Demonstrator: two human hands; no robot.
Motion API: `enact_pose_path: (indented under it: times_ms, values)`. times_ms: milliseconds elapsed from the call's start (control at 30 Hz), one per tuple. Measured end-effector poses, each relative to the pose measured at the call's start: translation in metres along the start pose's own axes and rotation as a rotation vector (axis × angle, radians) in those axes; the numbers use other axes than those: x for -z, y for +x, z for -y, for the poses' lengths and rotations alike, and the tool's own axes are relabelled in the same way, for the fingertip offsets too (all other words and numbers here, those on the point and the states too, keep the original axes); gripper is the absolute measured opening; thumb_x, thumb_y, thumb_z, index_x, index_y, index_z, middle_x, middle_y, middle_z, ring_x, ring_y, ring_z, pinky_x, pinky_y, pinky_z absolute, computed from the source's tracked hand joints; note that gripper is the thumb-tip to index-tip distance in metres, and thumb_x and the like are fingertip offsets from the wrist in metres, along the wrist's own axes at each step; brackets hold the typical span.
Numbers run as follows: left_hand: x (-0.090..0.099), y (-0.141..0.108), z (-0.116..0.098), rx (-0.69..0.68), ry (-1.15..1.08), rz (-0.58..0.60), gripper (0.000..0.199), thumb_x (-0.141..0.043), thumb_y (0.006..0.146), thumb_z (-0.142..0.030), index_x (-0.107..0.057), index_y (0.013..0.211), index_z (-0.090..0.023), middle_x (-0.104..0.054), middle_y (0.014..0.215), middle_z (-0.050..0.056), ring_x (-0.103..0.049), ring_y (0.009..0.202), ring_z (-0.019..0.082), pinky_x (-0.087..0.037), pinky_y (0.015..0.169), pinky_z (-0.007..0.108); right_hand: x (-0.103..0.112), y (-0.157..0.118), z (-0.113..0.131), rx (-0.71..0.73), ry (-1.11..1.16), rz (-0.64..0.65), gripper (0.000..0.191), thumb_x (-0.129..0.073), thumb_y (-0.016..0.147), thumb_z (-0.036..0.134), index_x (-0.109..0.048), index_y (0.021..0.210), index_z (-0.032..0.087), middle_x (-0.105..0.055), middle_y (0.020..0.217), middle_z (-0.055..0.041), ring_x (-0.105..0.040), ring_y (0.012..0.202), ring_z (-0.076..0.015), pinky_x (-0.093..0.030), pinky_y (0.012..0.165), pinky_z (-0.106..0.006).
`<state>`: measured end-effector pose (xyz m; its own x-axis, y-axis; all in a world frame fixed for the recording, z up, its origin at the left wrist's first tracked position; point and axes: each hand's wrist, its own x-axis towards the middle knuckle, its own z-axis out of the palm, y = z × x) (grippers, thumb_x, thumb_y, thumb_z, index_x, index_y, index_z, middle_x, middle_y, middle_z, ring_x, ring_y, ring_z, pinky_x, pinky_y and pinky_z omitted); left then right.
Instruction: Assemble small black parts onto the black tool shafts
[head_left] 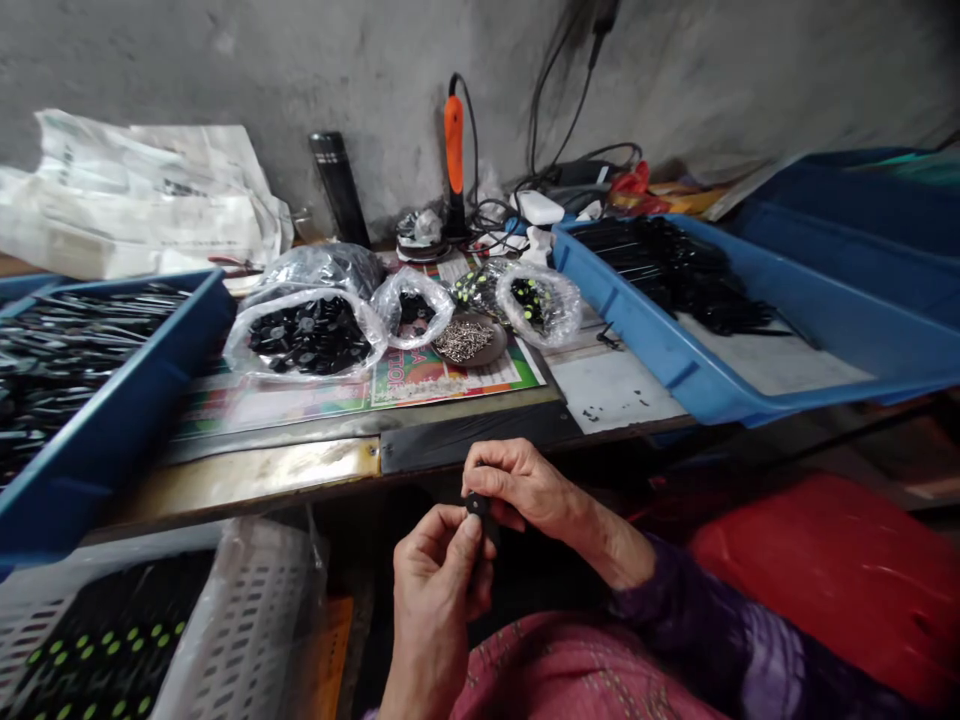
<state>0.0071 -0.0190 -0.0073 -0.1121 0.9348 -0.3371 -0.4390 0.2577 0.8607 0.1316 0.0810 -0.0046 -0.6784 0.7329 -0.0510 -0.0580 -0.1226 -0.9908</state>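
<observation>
Blue trays (671,362) of parts (82,350) and bags (319,265) of small pieces (311,335) mark a workshop

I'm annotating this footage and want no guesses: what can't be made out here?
- Black part: head view; its full shape is hidden by the left hand and right hand.
- Left bin: head view; cut off by the left edge.
- Metal pieces: head view; too small to tell their exact shape.
- White sheet: head view; print blurred.
</observation>
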Motion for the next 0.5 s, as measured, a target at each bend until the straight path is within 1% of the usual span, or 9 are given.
enact_pose_path:
  times_ms: [33, 67, 133, 200, 233, 300, 400, 467, 500]
  values:
    - [-0.001, 0.0, 0.002, 0.0, -0.011, -0.006, 0.037, -0.076, 0.079, -0.046, -0.061, 0.076, -0.012, -0.055, 0.058, -0.004, -0.036, 0.039, 0.001, -0.027, 0.037, 0.012, -0.002, 0.0, -0.001, -0.008, 0.01, -0.004, 0.036, -0.062, 0.086, 0.049, -0.055, 0.072, 0.017, -0.046, 0.048, 0.0073, -0.032, 0.033, -0.005, -0.022, 0.031, -0.016]
    - [-0.001, 0.0, 0.004, -0.003, -0.021, -0.017, 0.037, -0.076, 0.078, -0.046, -0.061, 0.075, -0.012, -0.055, 0.058, -0.004, -0.036, 0.039, 0.001, -0.027, 0.037, 0.012, -0.005, 0.0, -0.002, 0.005, -0.012, -0.035, 0.035, -0.061, 0.086, 0.048, -0.054, 0.071, 0.017, -0.045, 0.048, 0.0072, -0.032, 0.034, -0.005, -0.022, 0.032, -0.017]
    - [-0.001, 0.001, 0.007, -0.008, -0.036, -0.049, 0.038, -0.078, 0.076, -0.046, -0.061, 0.075, -0.012, -0.057, 0.059, -0.003, -0.038, 0.04, 0.001, -0.028, 0.037, 0.012, -0.013, -0.001, -0.003, 0.095, -0.141, -0.17, 0.032, -0.057, 0.088, 0.042, -0.055, 0.068, 0.017, -0.048, 0.052, 0.0054, -0.038, 0.04, -0.0059, -0.029, 0.038, -0.017]
    - [-0.001, 0.002, 0.008, -0.005, -0.04, -0.079, 0.039, -0.08, 0.074, -0.046, -0.062, 0.074, -0.012, -0.059, 0.059, -0.002, -0.039, 0.04, 0.002, -0.028, 0.037, 0.012, -0.02, -0.004, -0.004, 0.212, -0.296, -0.323, 0.029, -0.054, 0.089, 0.035, -0.057, 0.068, 0.016, -0.051, 0.058, 0.0034, -0.045, 0.051, -0.0073, -0.037, 0.048, -0.018]
    - [-0.001, 0.002, 0.008, -0.002, -0.041, -0.092, 0.04, -0.081, 0.072, -0.047, -0.062, 0.074, -0.012, -0.059, 0.059, -0.001, -0.04, 0.04, 0.002, -0.028, 0.037, 0.012, -0.022, -0.005, -0.004, 0.243, -0.343, -0.363, 0.028, -0.054, 0.09, 0.033, -0.057, 0.068, 0.016, -0.052, 0.06, 0.0029, -0.048, 0.055, -0.0078, -0.039, 0.053, -0.018]
    - [0.0, 0.002, 0.007, -0.003, -0.038, -0.104, 0.04, -0.082, 0.071, -0.046, -0.063, 0.075, -0.011, -0.06, 0.059, -0.001, -0.04, 0.04, 0.002, -0.028, 0.038, 0.012, -0.023, -0.007, -0.004, 0.228, -0.333, -0.343, 0.029, -0.054, 0.092, 0.035, -0.058, 0.071, 0.016, -0.052, 0.06, 0.0034, -0.047, 0.053, -0.0075, -0.038, 0.051, -0.018]
    - [0.002, 0.002, 0.002, -0.022, -0.02, -0.103, 0.038, -0.08, 0.073, -0.045, -0.063, 0.075, -0.011, -0.059, 0.057, -0.002, -0.039, 0.04, 0.002, -0.027, 0.038, 0.012, -0.017, -0.008, -0.003, 0.119, -0.196, -0.198, 0.029, -0.055, 0.093, 0.041, -0.058, 0.079, 0.016, -0.049, 0.059, 0.0054, -0.043, 0.044, -0.0059, -0.033, 0.041, -0.017]
    - [0.002, 0.001, -0.001, -0.036, -0.002, -0.106, 0.037, -0.08, 0.074, -0.045, -0.064, 0.075, -0.011, -0.057, 0.056, -0.003, -0.039, 0.04, 0.002, -0.027, 0.038, 0.012, -0.013, -0.008, 0.0, 0.075, -0.138, -0.119, 0.023, -0.058, 0.092, 0.039, -0.059, 0.086, 0.016, -0.051, 0.061, 0.0058, -0.044, 0.044, -0.0057, -0.035, 0.041, -0.016]
    - [0.002, 0.001, -0.002, -0.044, 0.007, -0.111, 0.038, -0.08, 0.074, -0.045, -0.064, 0.074, -0.011, -0.056, 0.055, -0.003, -0.039, 0.04, 0.002, -0.027, 0.038, 0.012, -0.012, -0.008, 0.001, 0.066, -0.14, -0.102, 0.019, -0.059, 0.091, 0.035, -0.059, 0.088, 0.016, -0.053, 0.062, 0.0057, -0.046, 0.045, -0.0058, -0.036, 0.042, -0.016]
